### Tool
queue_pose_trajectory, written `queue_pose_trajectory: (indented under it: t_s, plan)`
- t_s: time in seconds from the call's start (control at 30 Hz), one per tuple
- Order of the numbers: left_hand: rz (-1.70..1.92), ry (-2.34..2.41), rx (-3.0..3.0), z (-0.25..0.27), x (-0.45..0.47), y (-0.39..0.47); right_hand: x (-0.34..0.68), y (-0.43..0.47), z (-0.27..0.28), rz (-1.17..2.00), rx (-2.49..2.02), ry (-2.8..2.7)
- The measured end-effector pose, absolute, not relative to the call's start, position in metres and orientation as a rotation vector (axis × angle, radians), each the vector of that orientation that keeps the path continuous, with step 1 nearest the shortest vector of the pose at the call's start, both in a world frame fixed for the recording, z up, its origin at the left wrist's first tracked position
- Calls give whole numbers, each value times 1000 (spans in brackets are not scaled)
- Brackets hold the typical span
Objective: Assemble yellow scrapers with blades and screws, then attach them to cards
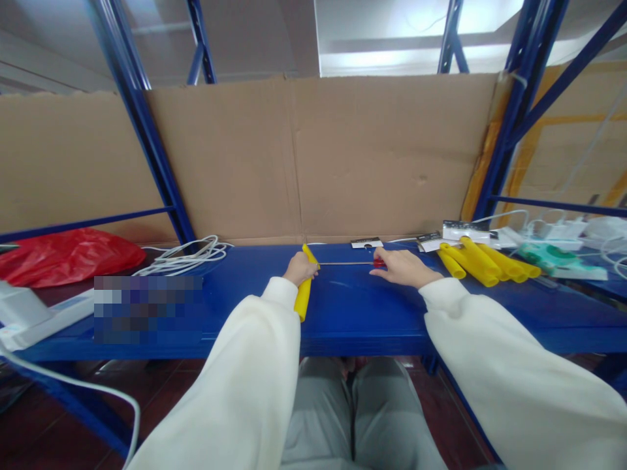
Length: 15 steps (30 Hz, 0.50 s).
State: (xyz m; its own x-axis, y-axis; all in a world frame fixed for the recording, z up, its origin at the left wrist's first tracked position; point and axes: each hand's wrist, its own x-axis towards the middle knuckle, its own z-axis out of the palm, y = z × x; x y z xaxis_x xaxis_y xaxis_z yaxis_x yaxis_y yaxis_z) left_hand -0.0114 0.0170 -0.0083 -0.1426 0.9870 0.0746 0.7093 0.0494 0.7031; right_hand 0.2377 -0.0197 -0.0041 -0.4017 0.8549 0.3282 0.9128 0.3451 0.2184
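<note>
My left hand (300, 267) is closed around a yellow tube (304, 301) that lies slanted over the blue shelf. In my right hand (402, 266) is the red handle of a screwdriver (345, 263), its fingers wrapped about the grip. The long thin metal shaft points left, and its tip meets the side of the tube beside my left fingers. Whether the tip has gone into the tube is too small to tell. To the right of my right hand, several more yellow tubes (482, 261) lie in a pile.
A red plastic bag (78, 254), a coiled white cable (191, 254) and a white power strip (53, 320) are on the left. Packages with black-and-white labels (465, 230) and a green-and-white packet (558, 260) lie right. Cardboard (235, 156) stands behind the blue shelf (362, 313).
</note>
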Motion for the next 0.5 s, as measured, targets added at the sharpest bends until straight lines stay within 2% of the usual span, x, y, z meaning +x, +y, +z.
queue_pose_trajectory:
  t_s: [0.17,0.5]
  plan:
    - [847,1877,1702,-10,-12,18,241,-18,-4,-616,-1578,-2452]
    - [857,1870,1725,-11,-13,18,242,-15,-8,-404,-1572,-2422]
